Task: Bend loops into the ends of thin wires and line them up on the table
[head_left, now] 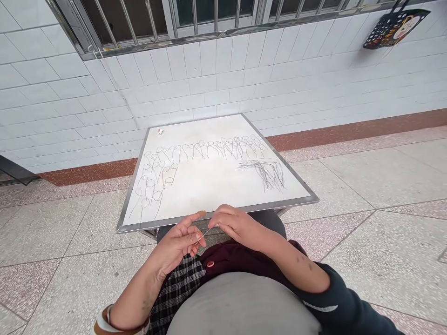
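Note:
Just in front of the table's near edge, my left hand (183,239) pinches a thin pale strand (206,232) between thumb and fingers, its index finger stretched out. Close to its right, my right hand (235,224) has its fingers bent and pressed together on the strand's upper end. On the white table (209,186) lie many thin dark strands with looped ends (188,149), set in a row across the middle and down the left side. A loose bundle of straight dark strands (268,173) rests at the right.
A small white and red object (160,131) sits at the table's back left corner. Behind the table stands a tiled wall (216,88) with a barred window. A dotted bag (393,29) hangs at the upper right. My lap is below the near edge.

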`<move>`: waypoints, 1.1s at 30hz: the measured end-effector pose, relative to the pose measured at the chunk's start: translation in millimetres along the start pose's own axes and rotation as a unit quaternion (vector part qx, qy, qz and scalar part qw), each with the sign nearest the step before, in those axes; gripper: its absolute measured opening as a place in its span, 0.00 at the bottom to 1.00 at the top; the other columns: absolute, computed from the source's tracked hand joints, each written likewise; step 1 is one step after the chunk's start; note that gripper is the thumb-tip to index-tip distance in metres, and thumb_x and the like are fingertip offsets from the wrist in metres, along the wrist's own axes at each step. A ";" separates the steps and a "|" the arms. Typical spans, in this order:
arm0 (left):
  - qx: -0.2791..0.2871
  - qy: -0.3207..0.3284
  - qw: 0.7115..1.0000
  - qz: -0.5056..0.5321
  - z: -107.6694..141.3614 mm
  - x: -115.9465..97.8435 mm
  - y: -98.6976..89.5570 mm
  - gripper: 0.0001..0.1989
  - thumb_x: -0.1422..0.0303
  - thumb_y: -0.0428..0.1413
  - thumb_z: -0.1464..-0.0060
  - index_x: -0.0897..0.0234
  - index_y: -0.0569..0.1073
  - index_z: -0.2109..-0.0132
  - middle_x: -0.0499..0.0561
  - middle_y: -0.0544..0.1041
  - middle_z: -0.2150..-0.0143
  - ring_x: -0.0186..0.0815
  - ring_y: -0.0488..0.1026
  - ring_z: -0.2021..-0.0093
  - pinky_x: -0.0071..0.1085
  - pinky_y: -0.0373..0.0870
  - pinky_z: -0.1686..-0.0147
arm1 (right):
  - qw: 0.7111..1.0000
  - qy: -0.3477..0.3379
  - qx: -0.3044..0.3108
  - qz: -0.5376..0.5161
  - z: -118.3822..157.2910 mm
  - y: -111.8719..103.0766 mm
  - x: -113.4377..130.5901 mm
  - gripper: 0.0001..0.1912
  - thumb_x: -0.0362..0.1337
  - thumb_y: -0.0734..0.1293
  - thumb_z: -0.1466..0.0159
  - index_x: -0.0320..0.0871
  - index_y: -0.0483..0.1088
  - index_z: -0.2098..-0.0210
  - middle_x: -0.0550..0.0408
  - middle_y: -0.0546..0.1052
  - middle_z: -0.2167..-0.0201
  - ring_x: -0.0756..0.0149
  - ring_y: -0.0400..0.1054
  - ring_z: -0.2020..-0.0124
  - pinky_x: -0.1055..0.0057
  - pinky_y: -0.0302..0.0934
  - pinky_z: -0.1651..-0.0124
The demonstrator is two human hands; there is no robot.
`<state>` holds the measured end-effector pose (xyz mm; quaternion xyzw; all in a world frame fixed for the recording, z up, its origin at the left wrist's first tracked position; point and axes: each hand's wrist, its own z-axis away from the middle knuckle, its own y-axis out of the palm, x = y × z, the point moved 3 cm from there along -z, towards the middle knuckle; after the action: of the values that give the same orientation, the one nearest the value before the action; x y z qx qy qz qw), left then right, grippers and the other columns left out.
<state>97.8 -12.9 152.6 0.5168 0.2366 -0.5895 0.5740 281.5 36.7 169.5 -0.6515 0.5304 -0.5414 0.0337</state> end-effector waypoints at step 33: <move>0.000 -0.073 0.989 -0.127 -1.5 2.3 -6.0 0.32 0.77 0.55 0.57 0.66 0.66 0.41 0.47 0.75 0.74 0.29 0.67 0.76 0.26 0.62 0.73 | 0.991 -0.048 0.015 0.121 4.5 7.0 4.6 0.15 0.26 0.53 0.32 0.43 0.69 0.56 0.49 0.72 0.63 0.63 0.62 0.62 0.67 0.61 0.62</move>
<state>93.2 -11.2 148.1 0.4380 0.2576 -0.6939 0.5102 279.6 28.0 166.4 -0.6070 0.5951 -0.5093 0.1341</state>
